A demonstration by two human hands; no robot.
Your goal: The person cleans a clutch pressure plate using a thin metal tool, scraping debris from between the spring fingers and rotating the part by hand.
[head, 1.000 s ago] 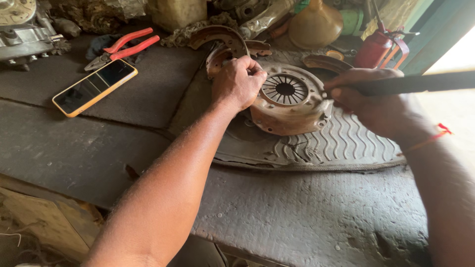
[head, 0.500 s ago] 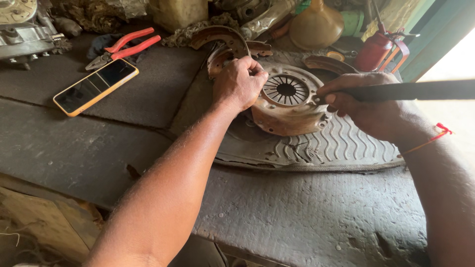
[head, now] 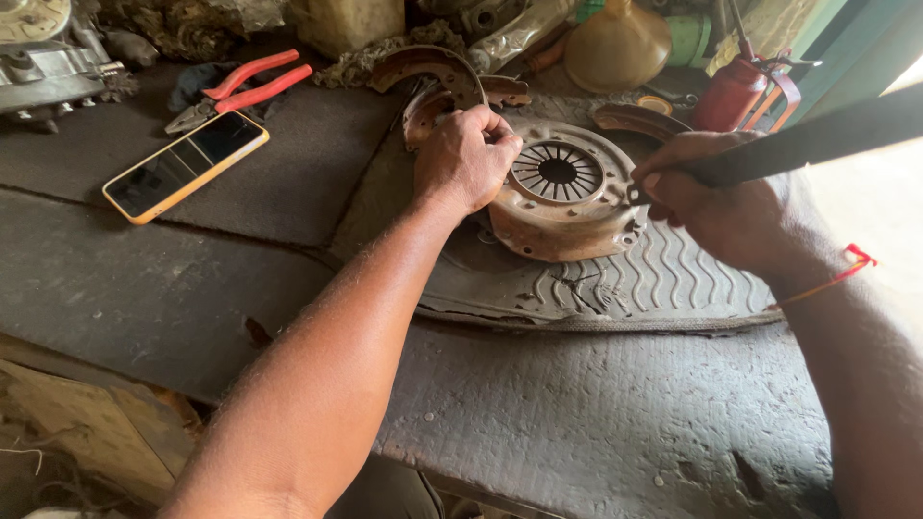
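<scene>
A worn grey counter (head: 596,432) fills the near view, bare along its front edge; on it lies a ribbed rubber mat (head: 654,288), carrying a rusty clutch plate (head: 562,197); the left hand (head: 466,159) rests curled on the plate's left rim, and the right hand (head: 716,207) has its fingers closed around a dark bar (head: 817,139); left lie a phone (head: 187,165) and red pliers (head: 240,86); behind, curved brake shoes (head: 433,69), a funnel (head: 615,43) and a red can (head: 735,91) crowd the far edge.

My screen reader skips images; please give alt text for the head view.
A left hand steadies a rusty round clutch plate on a ribbed rubber mat, while the right hand grips a dark bar at its rim. Nearby lie a phone and red-handled pliers.
</scene>
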